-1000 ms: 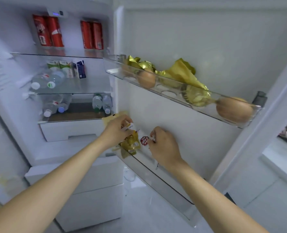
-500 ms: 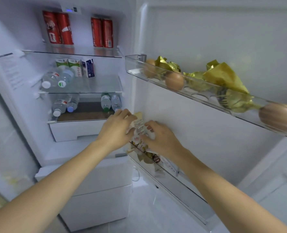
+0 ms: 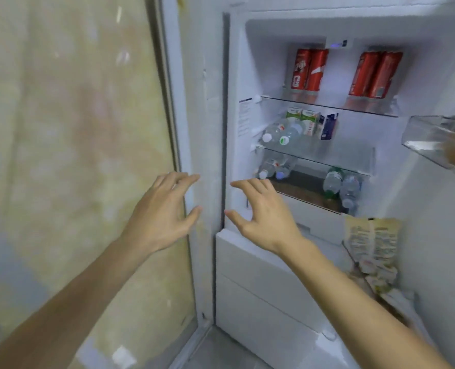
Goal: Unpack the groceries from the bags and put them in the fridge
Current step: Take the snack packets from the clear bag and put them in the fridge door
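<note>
The fridge (image 3: 253,262) stands open in front of me. My left hand (image 3: 162,211) hovers with spread fingers near the fridge's left edge and holds nothing. Beside it, my right hand (image 3: 261,211) is also spread and empty, in front of the white drawer. Yellow snack packets (image 3: 371,243) sit in the lower door shelf at the right, apart from both hands. Red cans (image 3: 310,70) stand on the top shelf, with cartons (image 3: 305,121) and water bottles (image 3: 281,135) below.
A yellowish wall (image 3: 74,155) fills the left side. The upper clear door shelf (image 3: 431,137) juts in at the right edge with a blurred brown egg in it. More bottles (image 3: 340,185) lie on the lowest glass shelf. White drawers are below.
Both hands let go of the packets in the lower door shelf and pulled back to the left, now empty. The view swung left, away from the door toward the fridge edge and wall.
</note>
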Available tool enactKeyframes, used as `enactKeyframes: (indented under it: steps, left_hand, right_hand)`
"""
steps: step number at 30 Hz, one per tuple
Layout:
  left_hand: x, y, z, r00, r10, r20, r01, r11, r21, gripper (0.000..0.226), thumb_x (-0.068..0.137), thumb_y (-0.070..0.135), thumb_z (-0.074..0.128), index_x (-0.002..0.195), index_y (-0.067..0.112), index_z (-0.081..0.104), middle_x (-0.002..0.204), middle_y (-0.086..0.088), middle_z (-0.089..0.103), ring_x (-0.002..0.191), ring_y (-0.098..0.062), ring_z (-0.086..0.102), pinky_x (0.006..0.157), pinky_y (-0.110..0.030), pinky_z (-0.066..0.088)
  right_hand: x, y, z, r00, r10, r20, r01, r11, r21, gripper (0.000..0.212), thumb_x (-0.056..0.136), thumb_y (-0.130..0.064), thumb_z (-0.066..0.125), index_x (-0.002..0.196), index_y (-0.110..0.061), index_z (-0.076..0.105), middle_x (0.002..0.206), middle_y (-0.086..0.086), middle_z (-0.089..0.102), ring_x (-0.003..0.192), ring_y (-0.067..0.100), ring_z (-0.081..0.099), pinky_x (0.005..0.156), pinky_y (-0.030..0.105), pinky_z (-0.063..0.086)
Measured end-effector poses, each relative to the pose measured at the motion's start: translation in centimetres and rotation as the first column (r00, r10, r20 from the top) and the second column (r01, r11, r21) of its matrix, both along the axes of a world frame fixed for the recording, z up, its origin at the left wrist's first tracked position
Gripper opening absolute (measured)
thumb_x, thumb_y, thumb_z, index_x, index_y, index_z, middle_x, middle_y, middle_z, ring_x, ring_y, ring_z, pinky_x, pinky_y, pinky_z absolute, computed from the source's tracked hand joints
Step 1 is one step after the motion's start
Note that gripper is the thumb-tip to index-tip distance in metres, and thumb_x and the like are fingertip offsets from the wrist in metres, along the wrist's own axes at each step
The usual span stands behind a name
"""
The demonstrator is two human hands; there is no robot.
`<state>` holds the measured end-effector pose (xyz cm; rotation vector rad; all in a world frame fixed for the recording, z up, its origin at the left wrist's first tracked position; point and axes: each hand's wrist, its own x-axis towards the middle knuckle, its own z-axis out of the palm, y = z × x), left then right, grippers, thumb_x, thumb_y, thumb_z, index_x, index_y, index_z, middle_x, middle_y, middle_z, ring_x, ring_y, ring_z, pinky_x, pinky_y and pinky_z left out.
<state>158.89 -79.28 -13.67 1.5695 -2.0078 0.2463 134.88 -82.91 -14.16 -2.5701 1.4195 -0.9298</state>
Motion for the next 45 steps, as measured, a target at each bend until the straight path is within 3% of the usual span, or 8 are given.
enactKeyframes:
  steps: [8, 14, 19, 27, 32, 37, 41, 45]
  left_hand:
    - [12.6, 25.0, -0.1, 0.865, 0.502, 0.023, -0.502, 0.865, -0.009, 0.060, 0.092, 0.045, 0.058, 0.146, 0.020, 0.051, 0.135, -0.001, 0.057, 0.126, -0.026, 0.051, 0.099, -0.041, 0.051]
    - [17.5, 48.2, -1.8, 0.580, 0.814, -0.023, -0.813, 0.580, 0.039, 0.059, 0.095, 0.048, 0.053, 0.149, 0.027, 0.045, 0.140, 0.005, 0.051, 0.130, -0.019, 0.046, 0.091, -0.042, 0.055]
    - [17.9, 67.1, -5.3, 0.285, 0.952, -0.110, -0.947, 0.297, 0.123, 0.060, 0.095, 0.050, 0.050, 0.151, 0.029, 0.043, 0.143, 0.012, 0.047, 0.135, -0.010, 0.038, 0.103, -0.031, 0.042]
    - [15.7, 85.0, -12.9, -0.156, 0.974, -0.162, -0.958, -0.110, 0.263, 0.059, 0.088, 0.044, 0.058, 0.144, 0.026, 0.051, 0.138, 0.004, 0.055, 0.130, -0.020, 0.047, 0.102, -0.033, 0.043]
    - [15.1, 88.6, -19.6, -0.334, 0.926, -0.178, -0.905, -0.262, 0.336, 0.051, 0.090, 0.039, 0.062, 0.137, 0.022, 0.055, 0.126, 0.000, 0.059, 0.120, -0.022, 0.050, 0.089, -0.038, 0.051]
    - [17.2, 87.8, -28.2, -0.420, 0.884, -0.205, -0.819, -0.272, 0.504, 0.040, 0.095, 0.029, 0.065, 0.133, 0.021, 0.058, 0.120, 0.003, 0.059, 0.117, -0.019, 0.053, 0.079, -0.039, 0.055]
    - [19.5, 87.0, -35.5, -0.435, 0.890, -0.134, -0.685, -0.231, 0.691, 0.047, 0.092, 0.030, 0.067, 0.137, 0.023, 0.056, 0.127, 0.005, 0.054, 0.125, -0.019, 0.047, 0.092, -0.037, 0.051]
    - [20.7, 86.3, -41.0, -0.392, 0.920, -0.023, -0.607, -0.239, 0.758, 0.068, 0.084, 0.049, 0.074, 0.143, 0.024, 0.051, 0.137, 0.003, 0.051, 0.130, -0.025, 0.046, 0.094, -0.042, 0.052]
  right_hand:
    - [17.9, 11.0, -1.8, 0.842, 0.537, 0.049, -0.537, 0.843, -0.026, 0.054, 0.092, -0.050, 0.063, 0.136, -0.020, 0.059, 0.129, -0.002, 0.062, 0.124, 0.024, 0.051, 0.102, 0.042, 0.047]
    - [31.5, 28.3, -3.6, 0.536, 0.841, 0.075, -0.841, 0.540, -0.030, 0.054, 0.093, -0.053, 0.059, 0.137, -0.020, 0.060, 0.128, -0.003, 0.062, 0.122, 0.024, 0.053, 0.104, 0.038, 0.046]
    - [38.6, 44.4, -6.8, 0.234, 0.971, 0.054, -0.972, 0.234, 0.020, 0.052, 0.094, -0.047, 0.064, 0.139, -0.022, 0.057, 0.130, -0.006, 0.059, 0.122, 0.021, 0.052, 0.095, 0.037, 0.050]
    - [46.3, 62.1, -13.9, -0.130, 0.991, 0.006, -0.978, -0.130, 0.164, 0.052, 0.095, -0.045, 0.065, 0.140, -0.021, 0.055, 0.132, -0.006, 0.058, 0.120, 0.017, 0.050, 0.090, 0.025, 0.044]
    - [51.0, 69.1, -20.5, -0.327, 0.944, -0.040, -0.903, -0.300, 0.306, 0.047, 0.096, -0.038, 0.063, 0.140, -0.022, 0.053, 0.131, -0.005, 0.057, 0.123, 0.020, 0.049, 0.097, 0.035, 0.047]
    - [55.1, 72.3, -29.7, -0.466, 0.876, -0.120, -0.778, -0.342, 0.526, 0.028, 0.101, -0.019, 0.055, 0.129, -0.018, 0.059, 0.124, -0.001, 0.060, 0.121, 0.023, 0.051, 0.097, 0.042, 0.049]
    - [57.3, 73.1, -36.6, -0.635, 0.711, -0.302, -0.688, -0.343, 0.639, 0.052, 0.094, -0.004, 0.058, 0.143, -0.017, 0.053, 0.142, 0.003, 0.054, 0.133, 0.025, 0.046, 0.099, 0.045, 0.053]
    - [57.7, 73.5, -40.9, -0.718, 0.564, -0.409, -0.680, -0.443, 0.584, 0.062, 0.083, -0.016, 0.078, 0.141, -0.012, 0.055, 0.148, 0.009, 0.053, 0.135, 0.032, 0.048, 0.094, 0.048, 0.055]
